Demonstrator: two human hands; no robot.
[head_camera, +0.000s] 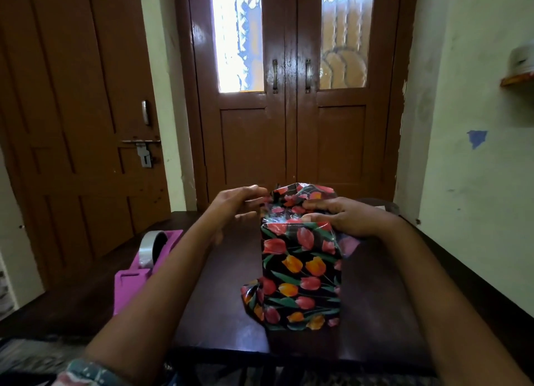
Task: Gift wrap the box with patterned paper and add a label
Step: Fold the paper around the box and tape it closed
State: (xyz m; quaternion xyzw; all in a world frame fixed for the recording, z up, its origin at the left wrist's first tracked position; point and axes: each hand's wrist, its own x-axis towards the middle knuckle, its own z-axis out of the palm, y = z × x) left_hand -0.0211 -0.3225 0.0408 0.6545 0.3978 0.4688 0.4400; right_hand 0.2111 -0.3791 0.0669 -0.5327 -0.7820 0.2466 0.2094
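Note:
A box wrapped in black paper with red and orange tulips point(300, 267) stands upright in the middle of the dark wooden table point(219, 313). Loose paper sticks up at its far top end and bunches at its lower left corner. My right hand point(346, 216) lies on the top of the box, thumb and fingers pressing the paper down. My left hand point(239, 202) hovers just left of the top flap, fingers apart and blurred, at the paper's edge but holding nothing that I can see. No label is in view.
A purple tape dispenser point(144, 267) with a roll of clear tape stands on the table's left side. Brown double doors point(286, 96) with glass panes rise behind the table. A round dark object point(384, 205) sits at the far right of the table.

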